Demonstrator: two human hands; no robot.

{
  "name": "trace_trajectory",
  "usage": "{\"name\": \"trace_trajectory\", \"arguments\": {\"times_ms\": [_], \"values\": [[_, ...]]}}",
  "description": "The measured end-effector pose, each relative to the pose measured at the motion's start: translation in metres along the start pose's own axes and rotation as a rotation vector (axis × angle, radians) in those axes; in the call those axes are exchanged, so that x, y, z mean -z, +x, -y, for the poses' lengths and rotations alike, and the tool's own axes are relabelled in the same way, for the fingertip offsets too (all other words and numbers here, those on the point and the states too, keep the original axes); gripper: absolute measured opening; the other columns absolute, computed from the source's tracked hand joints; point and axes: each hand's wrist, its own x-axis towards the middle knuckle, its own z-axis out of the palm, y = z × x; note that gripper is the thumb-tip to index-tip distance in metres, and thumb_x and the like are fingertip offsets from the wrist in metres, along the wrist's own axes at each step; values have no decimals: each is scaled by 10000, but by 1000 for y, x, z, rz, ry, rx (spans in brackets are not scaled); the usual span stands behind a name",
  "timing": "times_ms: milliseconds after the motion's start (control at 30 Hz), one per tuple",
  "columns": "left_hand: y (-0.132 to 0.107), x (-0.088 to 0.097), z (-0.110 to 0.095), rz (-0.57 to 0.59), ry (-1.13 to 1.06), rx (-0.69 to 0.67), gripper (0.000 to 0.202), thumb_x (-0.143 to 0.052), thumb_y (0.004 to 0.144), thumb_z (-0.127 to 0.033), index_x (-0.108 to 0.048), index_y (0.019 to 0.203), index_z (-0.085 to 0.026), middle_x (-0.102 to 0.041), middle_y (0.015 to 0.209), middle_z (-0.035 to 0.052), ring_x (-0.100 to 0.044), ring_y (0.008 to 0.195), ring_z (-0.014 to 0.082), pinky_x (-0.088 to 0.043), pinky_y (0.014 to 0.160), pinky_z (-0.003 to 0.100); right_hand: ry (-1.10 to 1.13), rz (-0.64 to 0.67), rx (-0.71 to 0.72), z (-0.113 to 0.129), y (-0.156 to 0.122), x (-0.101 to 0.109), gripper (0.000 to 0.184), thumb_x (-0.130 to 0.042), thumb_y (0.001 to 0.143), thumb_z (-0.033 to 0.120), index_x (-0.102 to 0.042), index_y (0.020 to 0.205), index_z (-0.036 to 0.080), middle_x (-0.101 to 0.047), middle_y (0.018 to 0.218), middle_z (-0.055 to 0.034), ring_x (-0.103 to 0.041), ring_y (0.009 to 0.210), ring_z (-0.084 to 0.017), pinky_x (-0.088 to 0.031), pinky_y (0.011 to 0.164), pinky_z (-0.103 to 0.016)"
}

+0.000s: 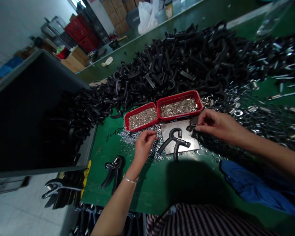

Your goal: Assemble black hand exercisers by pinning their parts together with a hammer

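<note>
A black two-handled hand grip [175,141] with a small coil spring lies on a metal plate [194,144] in front of me. My right hand [211,123] is at the plate's upper right corner, thumb and fingers pinched on a small dark piece [190,127] whose kind I cannot make out. To the left of the plate, my left hand [145,146] hovers over scattered metal washers [127,141], its fingers curled together. Whatever it may hold is too small to see. A second hand grip [113,172] lies on the green tabletop [142,196], left of my left forearm.
Two red trays [140,127] of small metal pins stand behind the plate. Beyond them is a large heap of black handles [182,62]. Metal parts [267,111] spread at right. A grey bin [88,154] tips in from the left; blue cloth [255,186] lies at front right.
</note>
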Motion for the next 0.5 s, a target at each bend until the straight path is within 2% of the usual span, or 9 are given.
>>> {"name": "trace_trajectory", "arguments": {"times_ms": [100, 200, 300, 400, 500], "values": [[-16, 2, 3, -39, -13, 54, 201, -681, 873, -330, -656, 989, -168, -683, 859, 22, -634, 709, 134, -496, 722, 263, 121, 129, -29, -3, -11, -11, 298, -680, 851, 446, -656, 1048, 223, -644, 810, -24, -602, 735, -167, -488, 682, -318], [-17, -9, -3, 5, 70, 20, 138, -681, 883, -304, -664, 919, -172, -664, 802, 6, -589, 665, 128, -463, 671, 251, 124, 163, -58, -10, -13, -22, 263, -680, 848, 424, -689, 1003, 211, -644, 825, -29, -599, 752, -157, -485, 687, -300], [-13, -29, -10, 73, 187, -78, 100, -670, 904, -271, -659, 865, -179, -650, 810, 12, -589, 725, 149, -448, 710, 270, 211, 203, -152, -13, -13, -30, 257, -708, 816, 414, -651, 953, 204, -650, 772, -14, -610, 711, -147, -498, 662, -284], [-7, -51, -11, 70, 354, -207, 153, -665, 923, -267, -622, 805, -180, -630, 836, 26, -586, 836, 184, -437, 807, 310, 347, 261, -271, -11, -15, -34, 294, -722, 792, 460, -590, 875, 210, -676, 749, -17, -649, 678, -165, -536, 641, -308], [-2, -68, -6, 21, 488, -283, 162, -646, 941, -250, -588, 808, -180, -619, 864, 37, -576, 890, 206, -423, 872, 350, 288, 176, -273, -10, -12, -34, 313, -705, 802, 508, -618, 853, 212, -711, 811, -40, -657, 691, -184, -538, 642, -339]]}}
